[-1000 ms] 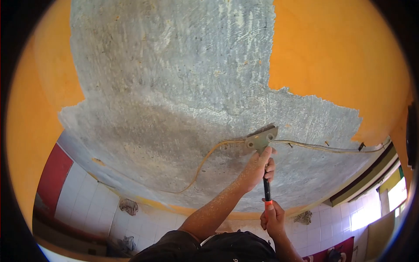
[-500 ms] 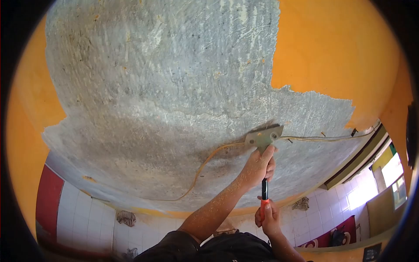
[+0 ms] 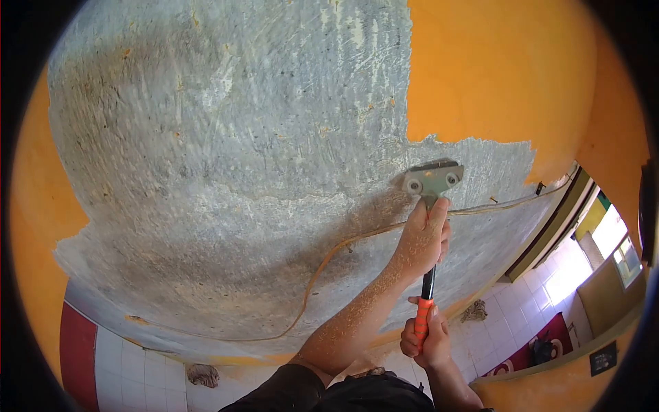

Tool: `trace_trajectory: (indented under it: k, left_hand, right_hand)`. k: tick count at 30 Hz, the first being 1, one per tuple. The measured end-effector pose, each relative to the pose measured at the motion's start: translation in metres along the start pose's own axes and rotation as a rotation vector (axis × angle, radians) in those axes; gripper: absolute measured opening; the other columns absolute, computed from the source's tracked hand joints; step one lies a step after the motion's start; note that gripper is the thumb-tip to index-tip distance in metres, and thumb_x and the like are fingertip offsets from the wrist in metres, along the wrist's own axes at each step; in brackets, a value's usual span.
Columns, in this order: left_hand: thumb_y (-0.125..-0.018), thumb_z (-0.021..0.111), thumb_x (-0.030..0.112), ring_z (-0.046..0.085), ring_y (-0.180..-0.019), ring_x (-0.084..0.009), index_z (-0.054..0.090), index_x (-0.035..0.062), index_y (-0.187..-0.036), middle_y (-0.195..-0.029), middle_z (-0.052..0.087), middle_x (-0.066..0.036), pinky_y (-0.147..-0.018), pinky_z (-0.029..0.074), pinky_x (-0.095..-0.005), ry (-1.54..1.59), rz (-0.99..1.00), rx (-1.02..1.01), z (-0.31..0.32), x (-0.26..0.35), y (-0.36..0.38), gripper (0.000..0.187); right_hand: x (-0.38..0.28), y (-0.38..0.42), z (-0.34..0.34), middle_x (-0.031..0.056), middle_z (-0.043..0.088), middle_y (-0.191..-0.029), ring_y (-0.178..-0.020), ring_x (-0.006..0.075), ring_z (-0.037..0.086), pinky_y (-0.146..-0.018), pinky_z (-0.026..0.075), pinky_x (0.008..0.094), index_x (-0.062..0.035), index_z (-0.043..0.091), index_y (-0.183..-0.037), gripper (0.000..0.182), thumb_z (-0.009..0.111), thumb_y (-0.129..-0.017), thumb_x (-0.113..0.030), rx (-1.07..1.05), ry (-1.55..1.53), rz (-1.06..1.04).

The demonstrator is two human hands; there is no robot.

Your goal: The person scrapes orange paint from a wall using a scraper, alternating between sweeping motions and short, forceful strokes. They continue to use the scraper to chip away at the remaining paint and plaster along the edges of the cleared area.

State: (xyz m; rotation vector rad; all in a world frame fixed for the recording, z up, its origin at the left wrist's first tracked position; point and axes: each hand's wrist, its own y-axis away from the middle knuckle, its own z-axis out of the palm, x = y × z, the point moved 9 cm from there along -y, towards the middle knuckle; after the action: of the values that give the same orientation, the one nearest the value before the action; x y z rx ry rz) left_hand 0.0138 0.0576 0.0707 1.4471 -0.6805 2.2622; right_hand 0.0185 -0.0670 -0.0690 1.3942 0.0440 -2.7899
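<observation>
A long-handled scraper [image 3: 434, 180] has its wide metal head against the bare grey wall [image 3: 226, 151], just below the orange paint [image 3: 501, 69]. My left hand [image 3: 424, 237] wraps round the upper shaft, close under the head. Lower down, my right hand [image 3: 429, 338] grips the scraper's orange handle [image 3: 423, 317]. Pale dust and flakes cover my left forearm. Behind my left wrist, a thin cable [image 3: 321, 264] runs across the wall.
Nails [image 3: 493, 199] stick out of the wall near the cable at the right. A window frame [image 3: 552, 233] is at the right edge. Below are a white tiled floor [image 3: 508, 316], a crumpled cloth [image 3: 203, 375] and a red patterned mat [image 3: 559, 336].
The scraper head has moved up the wall and slightly right, away from the cable. My left hand has risen with it, and my right hand still holds the handle. The view has shifted a little.
</observation>
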Motion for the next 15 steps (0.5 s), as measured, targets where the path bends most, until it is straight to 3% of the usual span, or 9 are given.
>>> trace_trajectory:
  k: [5, 15]
  left_hand:
    - [-0.104, 0.041, 0.037, 0.036, -0.044, -0.0064, 0.045, 0.0015, -0.112, -0.063, 0.038, 0.002, -0.039, 0.033, -0.0246, -0.093, 0.124, 0.021, 0.005, 0.03, -0.011, 0.037]
    - [-0.103, 0.04, 0.035, 0.035, -0.041, -0.0062, 0.045, 0.0028, -0.104, -0.06, 0.037, 0.004, -0.036, 0.031, -0.0254, -0.146, 0.17, 0.042, 0.004, 0.042, -0.01, 0.033]
  right_hand:
    - [-0.018, -0.012, 0.02, 0.0054, 0.036, -0.05, -0.034, 0.0141, 0.031, -0.035, 0.029, 0.0296, -0.0102, 0.041, -0.135, 0.052, 0.027, -0.104, -0.05, -0.039, -0.029, -0.032]
    - [-0.027, -0.01, 0.032, 0.0048, 0.034, -0.049, -0.034, 0.0131, 0.029, -0.035, 0.027, 0.0294, -0.0099, 0.042, -0.133, 0.051, 0.026, -0.105, -0.049, -0.015, -0.007, -0.037]
